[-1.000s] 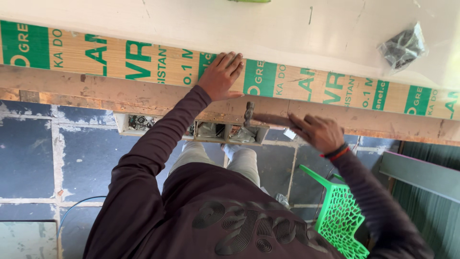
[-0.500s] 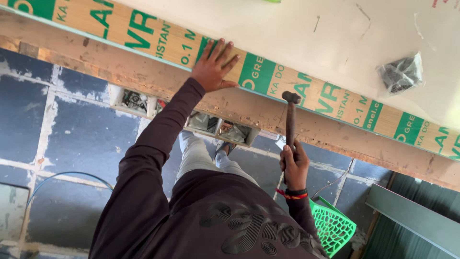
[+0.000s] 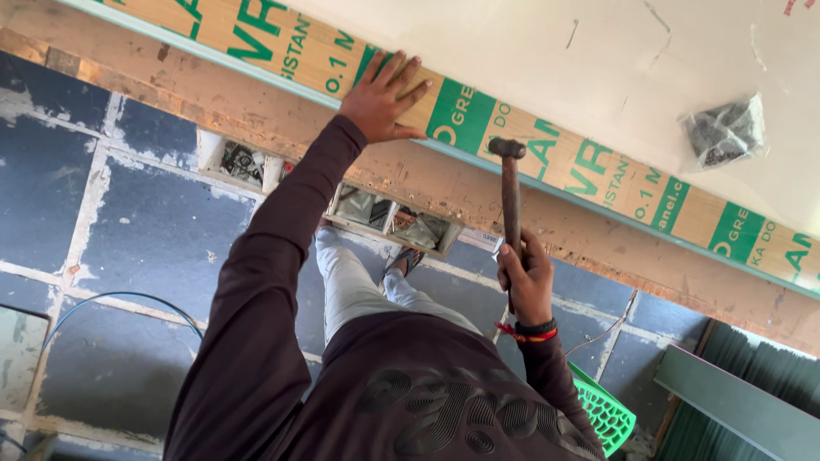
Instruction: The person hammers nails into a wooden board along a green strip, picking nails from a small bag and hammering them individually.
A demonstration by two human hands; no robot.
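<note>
My left hand [image 3: 382, 96] lies flat with fingers spread on a long wooden strip with green print [image 3: 547, 162] that edges a white board [image 3: 547, 60]. My right hand [image 3: 525, 277] grips the wooden handle of a hammer [image 3: 510, 192]. The hammer stands upright, its dark metal head up against the printed strip, to the right of my left hand. Both arms wear dark long sleeves, and a red-and-black band circles my right wrist.
A clear bag of dark small parts [image 3: 724, 128] lies on the white board at right. Under the bench edge a divided box [image 3: 389, 218] holds small hardware. Below are dark floor tiles [image 3: 145, 230], a green plastic basket [image 3: 608, 414], a blue cable [image 3: 128, 299] and a grey beam [image 3: 735, 410].
My right hand has swung the hammer up from a low sideways hold to upright, with its head at the printed strip. My left hand stays pressed on the strip. The view has tilted.
</note>
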